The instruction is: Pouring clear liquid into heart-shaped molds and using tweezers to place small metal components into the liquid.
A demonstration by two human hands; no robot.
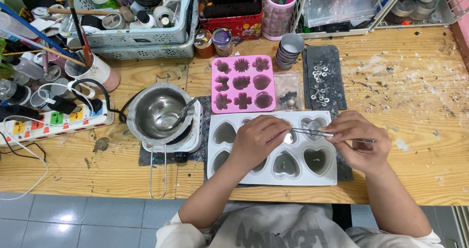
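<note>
My left hand (259, 139) rests over the middle of a white heart-shaped mould tray (221, 172), its fingertips pinching the near end of a thin metal rod or tweezers (312, 132). My right hand (359, 143) grips the other end of the same metal tool, which lies level above the upper row of heart cavities. Several cavities hold a pale filling with a small wick at the centre. Whether anything is caught at the tool's tip is hidden by my fingers.
A pink flower-shaped mould (242, 83) lies behind the white tray. A steel melting pot with a spoon (159, 113) sits on a small heater to the left. A power strip (53, 118), stacked metal cups (289, 49), a dark mat with wick tabs (323, 77) and baskets of supplies line the wooden table.
</note>
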